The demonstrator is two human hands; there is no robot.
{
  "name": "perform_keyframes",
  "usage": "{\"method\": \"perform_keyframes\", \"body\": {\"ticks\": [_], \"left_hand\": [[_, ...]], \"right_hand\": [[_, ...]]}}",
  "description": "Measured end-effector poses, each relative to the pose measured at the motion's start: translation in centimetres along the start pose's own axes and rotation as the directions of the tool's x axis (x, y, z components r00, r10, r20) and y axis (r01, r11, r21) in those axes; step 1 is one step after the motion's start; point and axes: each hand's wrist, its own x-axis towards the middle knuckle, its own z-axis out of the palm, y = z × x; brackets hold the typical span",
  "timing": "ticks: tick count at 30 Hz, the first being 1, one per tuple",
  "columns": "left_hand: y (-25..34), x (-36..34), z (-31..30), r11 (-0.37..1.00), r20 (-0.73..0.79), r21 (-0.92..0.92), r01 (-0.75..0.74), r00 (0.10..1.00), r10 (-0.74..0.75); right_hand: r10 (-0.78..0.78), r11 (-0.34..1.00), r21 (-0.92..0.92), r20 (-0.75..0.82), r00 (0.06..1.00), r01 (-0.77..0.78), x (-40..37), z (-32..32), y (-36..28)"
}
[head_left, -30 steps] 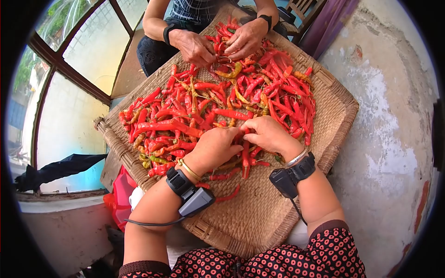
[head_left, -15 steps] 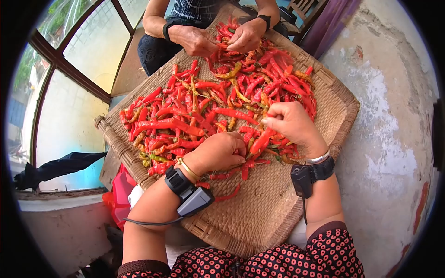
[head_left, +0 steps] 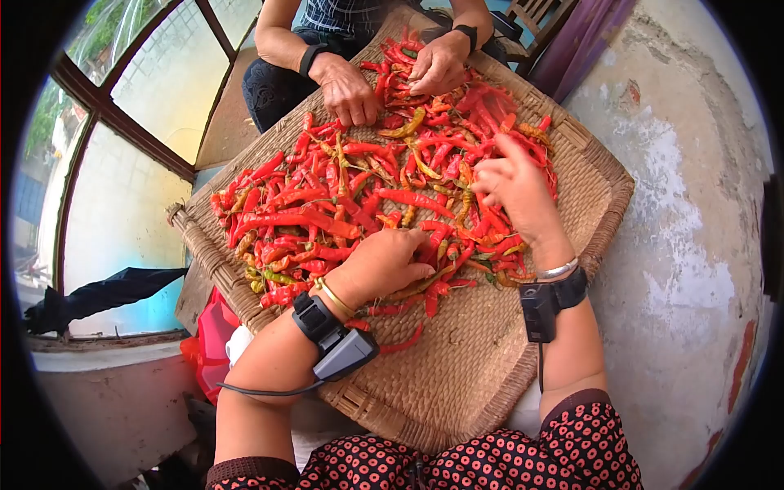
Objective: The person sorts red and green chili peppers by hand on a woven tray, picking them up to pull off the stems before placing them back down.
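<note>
Many red chili peppers (head_left: pixel 302 219), with some yellow, orange and green ones, are heaped on a woven tray (head_left: pixel 474 351). My left hand (head_left: pixel 384 265) rests low over the heap's near edge, fingers curled down among the peppers; what its fingertips touch is hidden. A brownish-green pepper lies beside its thumb. My right hand (head_left: pixel 514 192) is raised above the right side of the heap, index finger stretched out, the other fingers loosely bent, with nothing visible in it. A long red pepper (head_left: pixel 415 201) lies between my hands.
Across the tray, another person's two hands (head_left: pixel 347 90) work at the heap's far end. A windowed frame and a folded dark umbrella (head_left: pixel 106 298) are on the left, beside a red bag (head_left: pixel 214 335). A bare plaster wall (head_left: pixel 670 204) stands on the right; a wooden chair is behind.
My right hand has moved up and away, its index finger now extended. My left hand has loosened slightly. The red pepper between them is gone from there. The other person's hands have moved apart.
</note>
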Motion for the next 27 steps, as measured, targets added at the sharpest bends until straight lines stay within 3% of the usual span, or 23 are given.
{"method": "perform_keyframes", "body": {"ticks": [1, 2, 4, 6, 8, 12, 14, 15, 17, 19, 21, 22, 23, 24, 25, 27], "left_hand": [[0.1, 0.0, 0.3, 0.999, -0.03, 0.024, 0.048, 0.998, -0.047], [0.2, 0.0, 0.5, 0.994, -0.061, 0.047, 0.096, 0.994, -0.093], [0.3, 0.0, 0.6, 0.992, -0.053, 0.06, 0.109, 0.993, -0.106], [0.4, 0.0, 0.7, 0.99, -0.046, 0.071, 0.123, 0.992, -0.12], [0.4, 0.0, 0.7, 0.995, -0.082, -0.004, 0.104, 0.991, -0.104], [0.0, 0.1, 0.1, 0.984, -0.154, -0.164, 0.067, 0.984, -0.093], [1.1, -0.2, -1.3, 0.835, -0.069, -0.525, 0.165, 0.97, -0.235], [0.9, -0.2, -1.5, 0.836, -0.069, -0.523, 0.164, 0.97, -0.233], [0.6, -0.2, -1.8, 0.774, -0.086, -0.62, 0.124, 0.971, -0.224], [0.7, -0.3, -2.1, 0.787, -0.076, -0.6, 0.14, 0.97, -0.231], [0.6, -0.5, -2.2, 0.705, -0.06, -0.692, 0.153, 0.962, -0.267], [0.4, -0.6, -2.4, 0.705, -0.06, -0.692, 0.153, 0.962, -0.267], [0.3, -0.7, -2.6, 0.89, -0.187, -0.435, 0.132, 0.954, -0.233], [0.1, -0.8, -2.8, 0.983, -0.296, -0.132, 0.126, 0.942, -0.16], [0.0, -0.9, -2.7, 0.983, -0.297, -0.131, 0.126, 0.941, -0.16], [-0.4, -0.9, -2.4, 0.986, -0.314, -0.125, 0.11, 0.939, -0.144]], "right_hand": [[0.049, 0.996, -0.085, 0.183, 0.982, -0.034, 0.0, 0.1, 0.7], [0.052, 0.944, -0.326, 0.298, 0.953, 0.05, 0.2, 0.1, 1.5], [0.2, 0.807, -0.58, 0.44, 0.875, 0.107, -0.5, 1.2, 0.5], [0.263, 0.749, -0.648, 0.484, 0.835, 0.14, -0.9, 1.5, 1.2], [0.052, 0.667, -0.592, 0.643, 0.764, 0.453, -0.8, 1.5, 3.2], [-0.077, 0.648, -0.558, 0.63, 0.773, 0.519, -0.7, 1.2, 3.3], [-0.078, 0.783, -0.457, 0.601, 0.795, 0.422, -0.4, 0.9, 2.6], [-0.08, 0.783, -0.457, 0.6, 0.796, 0.423, -0.5, 0.9, 2.2], [0.176, 0.94, -0.341, 0.569, 0.804, 0.035, -0.7, 0.9, 1.3], [0.16, 0.957, -0.291, 0.549, 0.82, 0.008, -0.8, 0.7, 0.5], [0.146, 0.971, -0.239, 0.528, 0.836, -0.018, -0.9, 0.4, -0.3], [0.185, 0.955, -0.293, 0.472, 0.862, -0.045, -0.8, -0.1, -0.8], [0.221, 0.936, -0.343, 0.413, 0.884, -0.074, -0.7, -0.6, -1.0], [0.177, 0.92, -0.391, 0.378, 0.909, -0.016, -0.4, -1.1, -0.6], [0.176, 0.92, -0.391, 0.378, 0.909, -0.016, -0.3, -1.2, -0.4], [0.103, 0.983, -0.172, 0.224, 0.969, -0.065, -0.1, -1.3, -0.2]]}}
